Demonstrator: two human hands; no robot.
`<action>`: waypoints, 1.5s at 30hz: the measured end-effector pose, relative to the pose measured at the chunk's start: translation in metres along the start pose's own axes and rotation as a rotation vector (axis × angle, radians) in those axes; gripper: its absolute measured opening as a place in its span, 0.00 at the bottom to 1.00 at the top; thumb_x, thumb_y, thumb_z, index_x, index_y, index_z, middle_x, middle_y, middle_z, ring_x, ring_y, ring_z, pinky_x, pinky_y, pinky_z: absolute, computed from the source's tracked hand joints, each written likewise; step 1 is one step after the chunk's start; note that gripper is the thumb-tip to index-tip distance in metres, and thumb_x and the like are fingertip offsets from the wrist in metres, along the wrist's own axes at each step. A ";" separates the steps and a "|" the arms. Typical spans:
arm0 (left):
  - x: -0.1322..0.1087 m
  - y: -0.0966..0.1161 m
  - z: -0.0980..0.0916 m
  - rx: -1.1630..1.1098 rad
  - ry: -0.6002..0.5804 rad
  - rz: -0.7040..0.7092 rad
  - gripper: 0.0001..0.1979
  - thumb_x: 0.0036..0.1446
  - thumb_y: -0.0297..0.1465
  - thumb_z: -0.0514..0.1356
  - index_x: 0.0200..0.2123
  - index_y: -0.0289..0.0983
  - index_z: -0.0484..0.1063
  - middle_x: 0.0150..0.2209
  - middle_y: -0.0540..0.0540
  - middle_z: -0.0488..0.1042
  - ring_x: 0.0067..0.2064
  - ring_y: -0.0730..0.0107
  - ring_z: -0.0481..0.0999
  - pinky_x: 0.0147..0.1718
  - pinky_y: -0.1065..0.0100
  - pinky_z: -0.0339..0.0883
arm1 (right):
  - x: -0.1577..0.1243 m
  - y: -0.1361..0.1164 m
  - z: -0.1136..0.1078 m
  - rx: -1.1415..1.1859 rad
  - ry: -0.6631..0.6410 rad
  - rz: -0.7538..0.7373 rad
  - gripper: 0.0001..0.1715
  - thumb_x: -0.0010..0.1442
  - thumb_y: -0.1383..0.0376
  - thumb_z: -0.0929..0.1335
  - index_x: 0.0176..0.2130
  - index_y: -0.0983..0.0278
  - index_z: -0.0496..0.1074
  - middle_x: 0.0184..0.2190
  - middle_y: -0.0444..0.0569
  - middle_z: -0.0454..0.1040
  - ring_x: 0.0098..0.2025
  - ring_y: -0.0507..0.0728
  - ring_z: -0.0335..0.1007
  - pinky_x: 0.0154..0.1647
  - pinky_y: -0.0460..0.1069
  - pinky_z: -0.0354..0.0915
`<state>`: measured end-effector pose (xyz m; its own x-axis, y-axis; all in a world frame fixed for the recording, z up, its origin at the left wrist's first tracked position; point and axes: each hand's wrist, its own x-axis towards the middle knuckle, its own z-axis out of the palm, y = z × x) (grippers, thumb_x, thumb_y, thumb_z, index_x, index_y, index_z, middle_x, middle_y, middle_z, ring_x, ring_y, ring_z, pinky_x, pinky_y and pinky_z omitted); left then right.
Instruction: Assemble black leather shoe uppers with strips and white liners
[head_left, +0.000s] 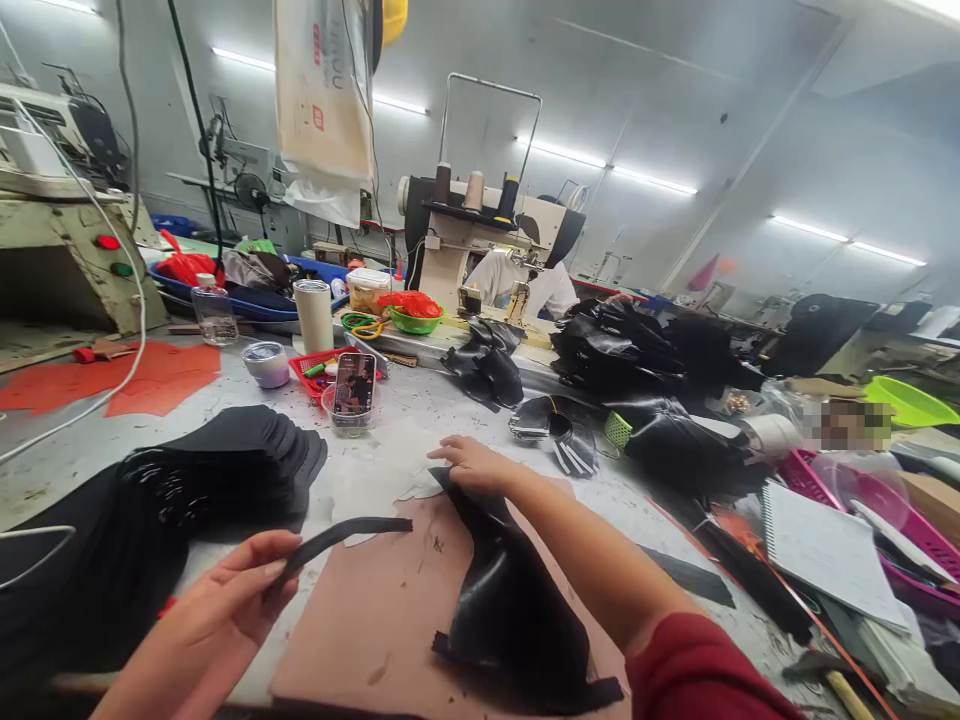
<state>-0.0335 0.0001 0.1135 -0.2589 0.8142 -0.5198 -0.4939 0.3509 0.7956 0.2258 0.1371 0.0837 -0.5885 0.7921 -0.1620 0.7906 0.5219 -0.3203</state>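
Observation:
My left hand pinches one end of a thin black strip that reaches right over a brown board. My right hand lies farther away, fingers closed on the top edge of a large black leather piece that drapes across the board toward me. Small white cut pieces lie on the table just beyond the hand. A tall stack of black cut pieces sits left of the board.
A phone leans in a clear cup, near a red tray and tumbler. Heaps of black material lie at right, with a notebook and pink basket. A sewing machine stands behind.

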 end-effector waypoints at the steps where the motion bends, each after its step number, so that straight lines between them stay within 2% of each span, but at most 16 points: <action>1: 0.002 0.001 -0.004 -0.006 -0.012 -0.013 0.12 0.36 0.14 0.59 0.24 0.34 0.74 0.25 0.50 0.73 0.24 0.74 0.71 0.22 0.77 0.71 | 0.011 0.003 -0.002 -0.031 -0.043 -0.014 0.23 0.50 0.71 0.63 0.47 0.64 0.69 0.55 0.55 0.60 0.57 0.62 0.54 0.55 0.57 0.54; 3: 0.009 0.000 -0.009 -0.025 -0.046 -0.040 0.13 0.39 0.14 0.58 0.25 0.36 0.74 0.25 0.52 0.73 0.24 0.76 0.72 0.23 0.78 0.71 | 0.022 0.005 -0.006 -0.078 -0.111 -0.052 0.17 0.46 0.71 0.66 0.38 0.65 0.73 0.52 0.55 0.65 0.54 0.64 0.58 0.53 0.57 0.55; 6: 0.021 0.000 -0.006 -0.001 -0.066 -0.023 0.13 0.42 0.15 0.59 0.28 0.36 0.74 0.24 0.52 0.72 0.23 0.77 0.71 0.21 0.79 0.71 | 0.009 -0.002 -0.023 -0.142 -0.184 -0.099 0.11 0.48 0.72 0.65 0.34 0.65 0.72 0.35 0.52 0.74 0.41 0.59 0.68 0.54 0.58 0.52; 8: 0.028 0.000 0.007 0.033 -0.101 0.013 0.11 0.42 0.15 0.59 0.28 0.35 0.74 0.22 0.51 0.71 0.22 0.78 0.71 0.21 0.79 0.70 | -0.015 -0.017 -0.041 -0.175 -0.186 -0.129 0.09 0.51 0.71 0.64 0.35 0.64 0.71 0.28 0.48 0.74 0.35 0.57 0.70 0.56 0.59 0.48; 10: 0.034 -0.003 0.027 0.048 -0.171 0.036 0.10 0.42 0.15 0.60 0.27 0.33 0.74 0.23 0.50 0.71 0.22 0.78 0.71 0.23 0.79 0.70 | -0.045 -0.040 -0.061 -0.199 -0.142 -0.214 0.08 0.53 0.71 0.64 0.35 0.63 0.70 0.27 0.46 0.73 0.35 0.56 0.69 0.54 0.57 0.51; 12: 0.034 -0.011 0.049 0.050 -0.294 0.016 0.08 0.41 0.16 0.61 0.26 0.33 0.73 0.24 0.50 0.72 0.24 0.78 0.72 0.26 0.79 0.69 | -0.074 -0.065 -0.076 -0.153 -0.129 -0.332 0.07 0.54 0.71 0.64 0.35 0.61 0.69 0.27 0.45 0.72 0.33 0.55 0.67 0.46 0.52 0.58; 14: 0.030 -0.023 0.068 0.068 -0.442 -0.024 0.07 0.41 0.19 0.63 0.26 0.33 0.73 0.25 0.49 0.73 0.26 0.77 0.73 0.28 0.77 0.68 | -0.095 -0.085 -0.079 -0.006 -0.175 -0.406 0.07 0.55 0.70 0.64 0.36 0.62 0.69 0.29 0.43 0.71 0.31 0.52 0.66 0.36 0.46 0.60; 16: 0.022 -0.039 0.081 0.129 -0.557 -0.017 0.07 0.39 0.23 0.64 0.26 0.34 0.72 0.26 0.50 0.73 0.27 0.76 0.72 0.31 0.74 0.68 | -0.107 -0.096 -0.067 0.184 -0.215 -0.426 0.08 0.55 0.70 0.65 0.38 0.63 0.68 0.31 0.43 0.71 0.32 0.50 0.65 0.32 0.42 0.60; 19: 0.008 -0.063 0.089 0.319 -0.597 0.092 0.07 0.39 0.28 0.63 0.27 0.35 0.71 0.26 0.52 0.72 0.28 0.72 0.72 0.32 0.69 0.67 | -0.114 -0.096 -0.029 0.326 -0.216 -0.387 0.07 0.57 0.67 0.64 0.39 0.64 0.67 0.32 0.43 0.71 0.34 0.49 0.66 0.34 0.41 0.60; 22: -0.001 -0.080 0.086 0.540 -0.659 0.224 0.05 0.40 0.29 0.60 0.26 0.36 0.73 0.27 0.50 0.74 0.32 0.66 0.73 0.35 0.67 0.66 | -0.122 -0.092 0.009 0.194 -0.080 -0.224 0.09 0.59 0.63 0.62 0.37 0.62 0.69 0.31 0.44 0.72 0.32 0.52 0.66 0.32 0.44 0.59; 23: -0.003 -0.083 0.084 0.589 -0.705 0.228 0.06 0.39 0.28 0.59 0.25 0.36 0.74 0.28 0.49 0.75 0.34 0.64 0.73 0.36 0.66 0.65 | -0.125 -0.092 0.018 0.144 -0.024 -0.162 0.10 0.59 0.62 0.61 0.37 0.62 0.69 0.31 0.45 0.73 0.31 0.52 0.66 0.31 0.45 0.58; 25: -0.006 -0.086 0.080 0.622 -0.796 0.139 0.07 0.39 0.28 0.60 0.26 0.36 0.75 0.29 0.48 0.77 0.36 0.62 0.73 0.38 0.66 0.65 | -0.134 -0.093 0.030 0.094 0.061 -0.082 0.11 0.59 0.61 0.61 0.37 0.62 0.69 0.31 0.46 0.73 0.30 0.53 0.67 0.29 0.46 0.57; 27: -0.009 -0.087 0.076 0.593 -0.846 -0.012 0.10 0.38 0.30 0.62 0.29 0.36 0.76 0.30 0.48 0.78 0.36 0.62 0.74 0.38 0.66 0.65 | -0.143 -0.094 0.036 0.092 0.102 -0.066 0.11 0.59 0.61 0.61 0.36 0.62 0.69 0.31 0.46 0.74 0.30 0.53 0.67 0.28 0.46 0.56; 29: -0.012 -0.086 0.075 0.542 -0.845 -0.087 0.12 0.36 0.32 0.64 0.30 0.36 0.76 0.30 0.47 0.78 0.36 0.63 0.74 0.38 0.67 0.66 | -0.151 -0.094 0.037 0.103 0.144 -0.076 0.10 0.59 0.61 0.61 0.34 0.63 0.69 0.31 0.47 0.73 0.31 0.53 0.67 0.29 0.46 0.56; 35: -0.023 -0.078 0.079 0.403 -0.664 -0.093 0.14 0.28 0.29 0.69 0.25 0.37 0.76 0.27 0.49 0.77 0.29 0.70 0.73 0.33 0.69 0.67 | -0.168 -0.082 0.036 0.241 0.278 -0.043 0.07 0.58 0.63 0.63 0.33 0.64 0.68 0.29 0.46 0.71 0.30 0.51 0.65 0.30 0.45 0.57; 45: -0.032 -0.072 0.077 0.443 -0.736 -0.082 0.11 0.32 0.29 0.68 0.26 0.36 0.78 0.29 0.45 0.78 0.33 0.66 0.73 0.34 0.69 0.67 | -0.168 -0.082 0.035 0.357 0.382 0.037 0.05 0.57 0.65 0.64 0.30 0.63 0.67 0.27 0.44 0.69 0.30 0.51 0.64 0.32 0.44 0.58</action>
<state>0.0738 -0.0154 0.0966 0.4431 0.8171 -0.3689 -0.0782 0.4451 0.8920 0.2542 -0.0492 0.1048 -0.4052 0.9016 0.1511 0.6633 0.4037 -0.6302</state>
